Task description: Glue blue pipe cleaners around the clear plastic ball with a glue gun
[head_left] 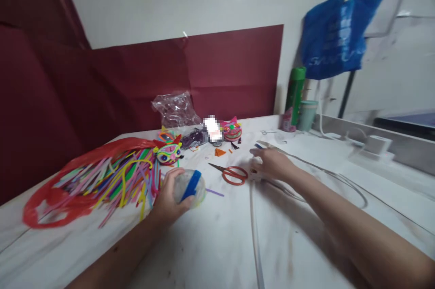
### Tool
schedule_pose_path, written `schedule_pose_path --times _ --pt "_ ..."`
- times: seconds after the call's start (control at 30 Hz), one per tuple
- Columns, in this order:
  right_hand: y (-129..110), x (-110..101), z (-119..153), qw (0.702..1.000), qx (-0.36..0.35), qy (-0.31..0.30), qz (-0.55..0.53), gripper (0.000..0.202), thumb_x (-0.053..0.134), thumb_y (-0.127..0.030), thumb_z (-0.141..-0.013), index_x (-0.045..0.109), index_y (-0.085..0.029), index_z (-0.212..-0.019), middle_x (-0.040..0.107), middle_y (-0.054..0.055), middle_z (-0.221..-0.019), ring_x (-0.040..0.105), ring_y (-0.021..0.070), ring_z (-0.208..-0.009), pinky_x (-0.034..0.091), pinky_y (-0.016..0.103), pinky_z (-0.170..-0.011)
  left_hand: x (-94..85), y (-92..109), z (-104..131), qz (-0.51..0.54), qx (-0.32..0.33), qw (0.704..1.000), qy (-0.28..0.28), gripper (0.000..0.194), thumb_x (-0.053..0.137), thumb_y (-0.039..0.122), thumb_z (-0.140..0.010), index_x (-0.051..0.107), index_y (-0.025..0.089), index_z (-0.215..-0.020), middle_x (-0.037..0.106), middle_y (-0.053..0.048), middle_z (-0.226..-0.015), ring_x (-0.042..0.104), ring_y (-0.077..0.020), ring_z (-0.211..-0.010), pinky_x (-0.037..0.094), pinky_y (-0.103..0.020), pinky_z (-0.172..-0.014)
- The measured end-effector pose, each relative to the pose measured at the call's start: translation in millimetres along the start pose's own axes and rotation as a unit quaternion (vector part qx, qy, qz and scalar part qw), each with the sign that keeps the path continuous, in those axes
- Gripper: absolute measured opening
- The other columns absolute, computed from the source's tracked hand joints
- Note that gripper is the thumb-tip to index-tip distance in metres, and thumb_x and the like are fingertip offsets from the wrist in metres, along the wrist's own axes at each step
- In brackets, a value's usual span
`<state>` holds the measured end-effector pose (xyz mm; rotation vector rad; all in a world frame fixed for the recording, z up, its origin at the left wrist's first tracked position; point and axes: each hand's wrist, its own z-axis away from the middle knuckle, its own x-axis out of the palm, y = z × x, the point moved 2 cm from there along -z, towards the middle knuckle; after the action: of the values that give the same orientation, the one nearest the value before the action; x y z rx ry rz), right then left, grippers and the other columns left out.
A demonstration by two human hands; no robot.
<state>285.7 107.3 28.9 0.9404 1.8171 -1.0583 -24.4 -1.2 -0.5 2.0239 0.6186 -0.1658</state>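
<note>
My left hand (170,197) is closed around a round, clear, greyish object (181,185) with a blue strip (192,185) across its face. My right hand (273,163) is over the middle right of the table, its fingers bent down at a small white object (254,170) with a grey-white cord (254,234). A bit of blue shows by the fingertips; what they hold is partly hidden. Between my hands lie red-handled scissors (234,175), blades pointing left. A purple stick (215,192) lies beside the round object.
On the left, many coloured pipe cleaners (125,175) spread over a red plastic bag (37,212). Behind are decorated animal faces (170,153) (233,129), a clear plastic bag (176,110) and a blurred-out phone-like shape (213,129). Cables (353,187), a charger (377,145) and a cup (307,116) are right.
</note>
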Motion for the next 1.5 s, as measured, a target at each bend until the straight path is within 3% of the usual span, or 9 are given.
schedule_pose_path --times 0.17,0.3,0.67,0.83,0.93,1.0,1.1,1.23,1.5 --pt "33 18 9 0.99 0.002 -0.082 0.116 0.016 0.059 -0.026 -0.071 0.07 -0.015 -0.077 0.071 0.017 -0.084 0.065 0.0303 -0.084 0.042 0.033 -0.067 4.6 0 1 -0.032 0.028 0.999 -0.016 0.059 0.072 0.017 -0.054 0.056 0.022 -0.111 0.056 -0.01 -0.119 0.048 -0.0327 -0.118 0.032 -0.045 -0.106" --pt "38 33 15 0.983 -0.021 -0.111 0.145 0.017 0.057 -0.022 -0.071 0.068 -0.015 -0.081 0.071 0.015 -0.085 0.065 0.0277 -0.084 0.042 0.031 -0.067 4.5 1 2 -0.019 0.002 1.0 -0.018 0.058 0.072 0.02 -0.056 0.055 0.022 -0.111 0.057 -0.009 -0.118 0.05 -0.0326 -0.116 0.034 -0.046 -0.104" --pt "34 33 16 0.994 -0.02 -0.018 0.104 0.018 0.047 -0.023 -0.081 0.06 -0.012 -0.09 0.066 0.018 -0.095 0.06 0.0295 -0.093 0.044 0.036 -0.079 -0.3 -17 -2 -0.026 -0.031 0.999 -0.007 0.06 0.07 0.028 -0.063 0.051 0.023 -0.119 0.057 -0.009 -0.118 0.055 -0.0313 -0.11 0.04 -0.045 -0.097" --pt "11 21 27 0.985 -0.021 0.046 -0.164 0.028 0.041 -0.034 -0.085 0.063 -0.018 -0.09 0.068 0.009 -0.088 0.063 0.0249 -0.082 0.049 0.034 -0.071 1.9 -21 0 0.014 -0.07 0.997 0.016 0.063 0.073 0.028 -0.06 0.052 0.022 -0.119 0.058 -0.01 -0.118 0.053 -0.0337 -0.114 0.039 -0.048 -0.099" --pt "-10 19 45 0.959 -0.003 -0.04 -0.281 0.037 0.041 -0.044 -0.086 0.068 -0.018 -0.087 0.069 0.007 -0.084 0.063 0.0222 -0.071 0.05 0.031 -0.059 5.1 -15 2 0.009 -0.046 0.999 0.023 0.062 0.072 0.026 -0.06 0.051 0.022 -0.119 0.055 -0.011 -0.124 0.05 -0.0335 -0.119 0.035 -0.049 -0.103" --pt "-23 19 59 0.937 -0.009 -0.102 -0.334 0.039 0.044 -0.047 -0.084 0.071 -0.019 -0.089 0.071 0.008 -0.09 0.064 0.0235 -0.077 0.051 0.03 -0.059 6.9 -13 3 0.005 -0.036 0.999 0.023 0.061 0.072 0.025 -0.06 0.051 0.022 -0.118 0.055 -0.011 -0.126 0.05 -0.0336 -0.119 0.035 -0.048 -0.104" --pt "-40 16 74 0.929 -0.075 -0.136 -0.336 0.036 0.047 -0.044 -0.084 0.073 -0.022 -0.096 0.071 0.008 -0.1 0.064 0.0253 -0.087 0.052 0.03 -0.066 8.3 -13 4 0.004 -0.043 0.999 0.016 0.061 0.071 0.025 -0.062 0.051 0.022 -0.119 0.055 -0.012 -0.125 0.05 -0.0349 -0.118 0.036 -0.048 -0.103" --pt "-57 8 80 0.921 -0.174 -0.119 -0.327 0.027 0.048 -0.035 -0.084 0.07 -0.021 -0.092 0.068 0.007 -0.085 0.063 0.0219 -0.075 0.051 0.03 -0.067 8.3 -12 3 0.008 -0.048 0.999 0.013 0.062 0.07 0.023 -0.061 0.05 0.021 -0.119 0.055 -0.012 -0.125 0.05 -0.0348 -0.119 0.036 -0.048 -0.104" --pt "-66 7 82 0.914 -0.208 -0.126 -0.323 0.02 0.045 -0.027 -0.082 0.064 -0.021 -0.085 0.067 0.005 -0.081 0.062 0.0205 -0.076 0.052 0.027 -0.067 10.0 -11 2 -0.021 -0.018 1.0 -0.005 0.063 0.07 0.021 -0.059 0.05 0.02 -0.119 0.051 -0.013 -0.131 0.046 -0.0328 -0.124 0.033 -0.046 -0.107"
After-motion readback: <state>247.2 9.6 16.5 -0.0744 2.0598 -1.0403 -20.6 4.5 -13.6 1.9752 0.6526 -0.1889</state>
